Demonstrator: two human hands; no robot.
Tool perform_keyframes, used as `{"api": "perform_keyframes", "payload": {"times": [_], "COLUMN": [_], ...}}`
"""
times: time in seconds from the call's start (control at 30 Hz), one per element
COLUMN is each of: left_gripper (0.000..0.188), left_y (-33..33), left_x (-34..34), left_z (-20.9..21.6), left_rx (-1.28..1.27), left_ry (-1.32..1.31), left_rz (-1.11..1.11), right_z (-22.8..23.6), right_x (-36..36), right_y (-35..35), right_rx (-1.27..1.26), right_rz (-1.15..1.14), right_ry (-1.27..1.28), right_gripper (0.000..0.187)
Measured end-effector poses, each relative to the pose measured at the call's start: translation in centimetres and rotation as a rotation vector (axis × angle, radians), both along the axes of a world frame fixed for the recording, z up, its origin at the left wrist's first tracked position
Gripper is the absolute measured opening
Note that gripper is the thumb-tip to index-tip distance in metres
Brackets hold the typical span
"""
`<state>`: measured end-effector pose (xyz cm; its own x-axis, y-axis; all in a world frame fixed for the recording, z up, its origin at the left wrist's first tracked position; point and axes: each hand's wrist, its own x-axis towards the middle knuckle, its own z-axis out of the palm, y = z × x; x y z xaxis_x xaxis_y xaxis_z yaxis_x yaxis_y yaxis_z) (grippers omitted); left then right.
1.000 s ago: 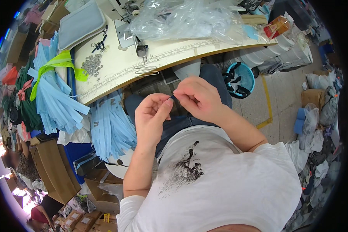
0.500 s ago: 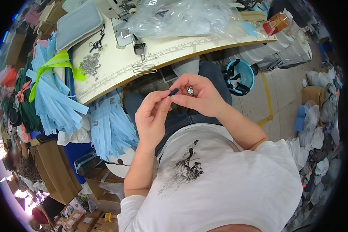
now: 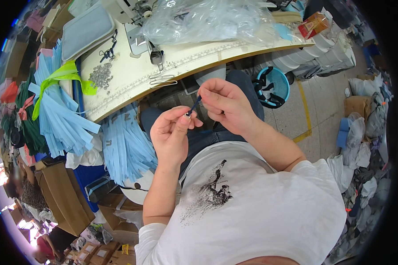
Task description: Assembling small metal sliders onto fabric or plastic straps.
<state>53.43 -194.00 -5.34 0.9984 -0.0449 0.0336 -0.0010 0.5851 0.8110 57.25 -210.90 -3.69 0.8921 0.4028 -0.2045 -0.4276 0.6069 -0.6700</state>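
Between my hands, above my lap, a short dark blue strap (image 3: 194,105) is stretched at a slant. My left hand (image 3: 172,134) pinches its lower end, where a small shiny metal piece (image 3: 188,114) shows at the fingertips. The upper end is pinched by my right hand (image 3: 230,106). Small metal pieces (image 3: 101,76) lie heaped on the white table (image 3: 124,84) beyond my left hand, near a linked dark strap with clips (image 3: 108,54). Light blue fabric strips (image 3: 127,145) hang in a bundle left of my left hand.
A sewing machine (image 3: 136,37) and a clear plastic bag (image 3: 208,22) occupy the table's far side. Bent wire (image 3: 162,81) sits at its front edge. On the floor to the right stands a turquoise basket (image 3: 278,86) with dark straps. More light blue strips (image 3: 64,115) hang at the far left.
My hands have moved apart, the right one up and away from the left. More of the dark blue strap now shows between them, and a metal piece shows at my left fingertips.
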Motion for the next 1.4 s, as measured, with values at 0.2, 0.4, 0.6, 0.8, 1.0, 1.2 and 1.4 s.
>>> {"api": "perform_keyframes", "payload": {"times": [0.2,0.4,0.6,0.8,1.0,1.2,1.4], "left_gripper": [0.017,0.022,0.019,0.027,0.032,0.029,0.028], "left_y": [0.0,0.8,6.4,15.9,17.0,16.2,15.9], "left_x": [0.2,1.6,5.9,18.8,24.6,24.1,23.5], "left_z": [-0.1,1.8,0.7,1.9,0.8,-0.7,1.2], "left_rx": [-0.178,0.016,0.461,1.547,1.938,1.842,1.643], "left_ry": [-0.017,0.089,0.075,-0.121,-0.047,-0.112,-0.179], "left_rz": [-0.045,0.094,0.278,0.436,0.106,0.149,0.406], "right_z": [0.4,5.4,6.8,1.2,-0.9,-2.3,-1.6], "right_x": [0.8,6.7,16.5,8.7,1.5,-0.2,-0.2], "right_y": [0.7,1.6,-1.1,-1.5,-2.0,-3.5,-2.9], "right_rx": [-0.025,-0.269,-0.528,0.072,0.005,0.004,-0.01], "right_rz": [0.037,-0.249,-0.368,-0.237,-0.148,-0.056,0.014], "right_ry": [-0.001,-0.249,-0.554,0.192,0.331,0.262,0.233], "right_gripper": [0.011,0.016,0.021,0.014,0.011,0.02,0.024]}}
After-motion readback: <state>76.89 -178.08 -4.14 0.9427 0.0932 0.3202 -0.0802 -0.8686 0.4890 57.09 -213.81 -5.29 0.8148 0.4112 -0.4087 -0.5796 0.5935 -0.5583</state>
